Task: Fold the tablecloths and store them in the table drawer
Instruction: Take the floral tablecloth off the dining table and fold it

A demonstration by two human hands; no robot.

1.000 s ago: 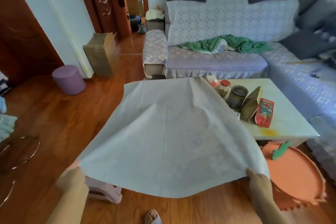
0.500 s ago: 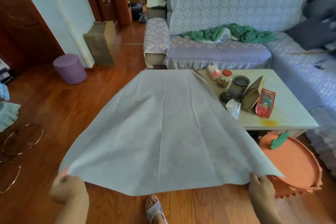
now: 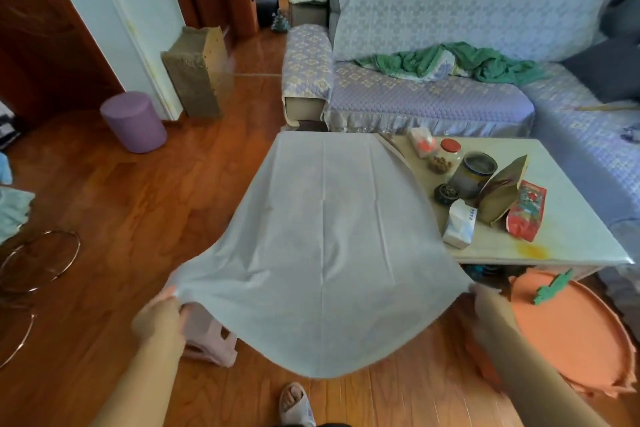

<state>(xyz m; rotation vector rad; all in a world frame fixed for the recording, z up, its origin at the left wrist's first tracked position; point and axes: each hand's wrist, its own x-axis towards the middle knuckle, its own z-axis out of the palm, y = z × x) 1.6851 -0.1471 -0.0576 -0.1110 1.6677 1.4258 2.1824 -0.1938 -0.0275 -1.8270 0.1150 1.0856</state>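
A pale grey-white tablecloth (image 3: 322, 236) is stretched out in front of me, its far edge lying on the left part of the low cream table (image 3: 571, 232). My left hand (image 3: 161, 314) pinches its near left corner. At the near right corner, my right hand (image 3: 485, 298) grips the cloth. The near edge sags in a curve between both hands, above the wooden floor. Fold creases run down the middle of the cloth. No drawer of the table shows.
On the table stand a jar (image 3: 448, 154), a dark tin (image 3: 472, 175), a brown paper bag (image 3: 502, 191), a red packet (image 3: 524, 215) and a white pouch (image 3: 459, 227). An orange round cushion (image 3: 571, 329) lies at right, a pink stool (image 3: 209, 340) under the cloth, a sofa (image 3: 426, 94) with a green blanket behind.
The cloth's near edge has dropped and sagged into a curve, and both hands have come closer together. The far edge has settled flatter on the table.
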